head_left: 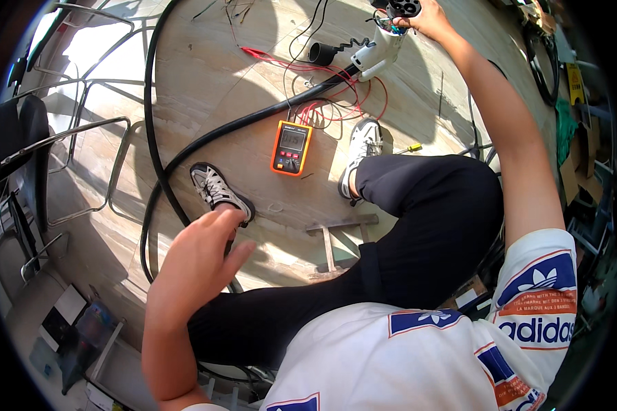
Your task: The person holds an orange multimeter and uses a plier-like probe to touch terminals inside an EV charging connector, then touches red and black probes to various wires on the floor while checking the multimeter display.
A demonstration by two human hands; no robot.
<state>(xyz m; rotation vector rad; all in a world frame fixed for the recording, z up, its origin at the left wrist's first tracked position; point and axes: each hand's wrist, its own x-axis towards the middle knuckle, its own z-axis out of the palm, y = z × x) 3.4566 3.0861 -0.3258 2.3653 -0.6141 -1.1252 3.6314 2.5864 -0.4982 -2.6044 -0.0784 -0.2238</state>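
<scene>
At the top, my right hand [428,20] is closed on a round black connector face [404,7] with several holes. Thin coloured wires run from it into the white connector housing [382,49], which joins a thick black cable [240,127]. A black cap [322,53] hangs beside the housing on a coiled tether. My left hand [202,257] is held at lower left, thumb apart from the fingers, with nothing visible in it. Between my shoes lies an orange multimeter [293,148] with red test leads [322,103] trailing toward the housing.
A screwdriver [413,147] with a yellow handle lies by my right shoe. Below it, between my legs, stands a small metal frame [332,243]. Metal-framed chairs [82,82] stand at left. Cut wires [240,12] lie at the top; boxes [570,179] and cables are along the right.
</scene>
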